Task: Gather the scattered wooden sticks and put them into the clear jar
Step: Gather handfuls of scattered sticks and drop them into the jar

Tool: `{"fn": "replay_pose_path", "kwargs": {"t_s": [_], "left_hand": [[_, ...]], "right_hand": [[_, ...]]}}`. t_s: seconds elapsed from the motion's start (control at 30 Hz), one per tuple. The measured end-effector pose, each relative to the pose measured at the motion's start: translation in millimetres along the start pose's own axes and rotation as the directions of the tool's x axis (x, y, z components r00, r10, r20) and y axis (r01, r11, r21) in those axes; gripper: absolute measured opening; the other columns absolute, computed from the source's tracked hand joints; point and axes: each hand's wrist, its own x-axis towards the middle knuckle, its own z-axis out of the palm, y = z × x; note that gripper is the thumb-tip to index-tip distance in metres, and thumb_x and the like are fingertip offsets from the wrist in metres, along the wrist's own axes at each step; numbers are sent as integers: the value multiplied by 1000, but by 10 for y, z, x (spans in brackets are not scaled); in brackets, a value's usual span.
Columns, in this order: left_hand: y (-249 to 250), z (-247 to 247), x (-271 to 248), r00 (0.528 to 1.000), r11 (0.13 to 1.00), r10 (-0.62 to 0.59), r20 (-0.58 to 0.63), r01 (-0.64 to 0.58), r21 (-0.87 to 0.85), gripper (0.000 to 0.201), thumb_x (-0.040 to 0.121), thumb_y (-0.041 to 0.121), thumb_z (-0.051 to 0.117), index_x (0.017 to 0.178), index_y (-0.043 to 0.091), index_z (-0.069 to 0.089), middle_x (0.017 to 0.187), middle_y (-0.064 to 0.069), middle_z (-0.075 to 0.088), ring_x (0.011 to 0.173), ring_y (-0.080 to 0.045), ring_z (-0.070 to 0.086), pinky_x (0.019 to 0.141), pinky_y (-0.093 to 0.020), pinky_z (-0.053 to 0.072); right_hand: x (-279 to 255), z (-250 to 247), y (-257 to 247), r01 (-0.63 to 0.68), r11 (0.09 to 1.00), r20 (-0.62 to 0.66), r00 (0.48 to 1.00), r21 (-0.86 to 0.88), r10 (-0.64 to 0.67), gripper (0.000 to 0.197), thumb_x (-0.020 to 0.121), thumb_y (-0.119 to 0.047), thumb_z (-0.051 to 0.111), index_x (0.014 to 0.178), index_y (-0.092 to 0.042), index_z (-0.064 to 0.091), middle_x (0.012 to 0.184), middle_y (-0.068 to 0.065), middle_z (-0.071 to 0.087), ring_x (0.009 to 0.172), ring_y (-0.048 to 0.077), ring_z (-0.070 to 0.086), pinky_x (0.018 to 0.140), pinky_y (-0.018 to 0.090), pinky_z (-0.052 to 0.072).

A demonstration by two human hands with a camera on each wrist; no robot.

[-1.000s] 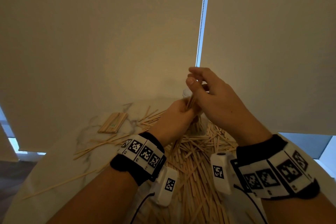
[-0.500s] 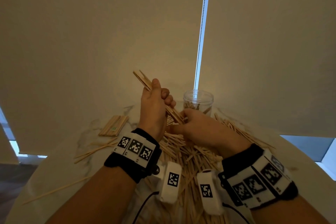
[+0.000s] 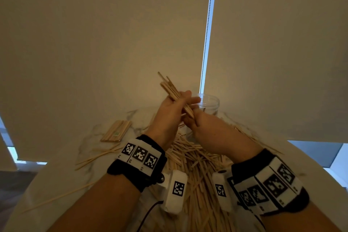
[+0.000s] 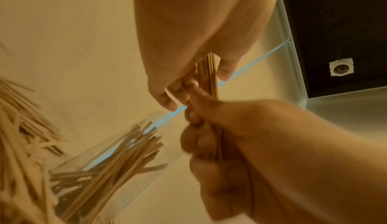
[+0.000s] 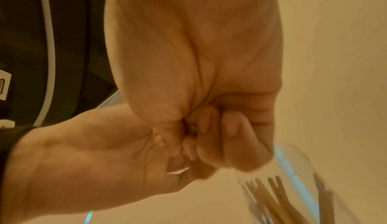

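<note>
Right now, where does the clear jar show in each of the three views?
Head: the clear jar stands upper centre, just behind both hands.
Left wrist: lower left, slanted, sticks inside.
Right wrist: bottom right corner, blurred.
Shared landmark: the bundle of sticks held beside it; hidden in the right wrist view.

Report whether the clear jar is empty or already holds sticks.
Partly filled, lid off. The clear plastic jar shows a leaning cluster of thin wooden sticks through its wall, ending below its open rim.
</note>
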Motion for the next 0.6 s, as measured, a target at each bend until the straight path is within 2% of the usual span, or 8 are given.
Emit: {"fn": "replay_pose_path", "kwargs": {"t_s": [0.1,0.17,0.23,0.3,0.37,0.43,0.5,0.6], "left_hand": [[152,-173,66,979,991,68,-192,-89,-101,39,96,36,61,126,13,50,108,-6,75,97,-22,73,90,-42,56],[228,-275,93,961,983,56,-271,-101,-156,34,98,37,58,124,16,51,107,-8,75,91,-23,73,88,-42,56],[240,-289,87,974,993,-9,-228,-18,-115,28,103,36,48,113,12,58,103,-11,76,88,-24,72,90,-44,55],[206,-228,51,988,996,-87,-131,84,-31,39,107,36,38,100,8,63,100,-14,76,83,-24,71,89,-43,55],[184,-151,-3,989,990,-138,-56,140,33,48,107,38,34,87,6,66,97,-17,76,78,-23,70,80,-38,56],[187,-116,-42,985,975,-170,-13,170,142,55,106,42,35,77,9,68,95,-15,76,81,-25,72,79,-37,57],[204,-114,-57,977,941,-208,34,191,281,59,103,51,37,77,11,71,92,-13,77,83,-25,73,75,-35,59],[197,-117,-63,972,889,-223,72,172,425,60,95,63,47,89,9,71,83,-13,77,68,-23,71,60,-29,57]], "right_hand": [[-40,-82,54,-43,991,118,991,-126,58,22,105,-37,37,111,-20,51,98,-1,62,89,17,60,83,40,51],[-71,-118,63,-39,983,169,983,-180,70,20,105,-36,38,106,-21,50,94,-4,59,89,15,57,81,35,47],[-77,-118,44,-37,981,178,982,-191,71,20,103,-36,42,108,-21,54,96,-4,61,91,14,58,83,35,48],[-58,-93,32,-44,979,134,988,-202,72,21,100,-37,46,108,-22,59,97,-2,64,90,15,61,84,36,51],[-38,-83,52,-58,963,54,996,-263,75,23,96,-39,49,103,-22,63,91,-2,66,84,16,63,80,37,55],[-25,-96,101,-86,945,-37,996,-317,78,24,92,-42,52,96,-23,66,82,-2,66,76,15,64,73,33,55],[-2,-103,164,-131,929,-95,990,-347,104,23,88,-44,56,86,-23,65,75,-3,63,69,14,62,64,28,51],[49,-49,244,-202,907,-124,978,-371,167,32,80,-55,61,86,-25,66,76,-4,65,68,13,62,64,27,52]]}}
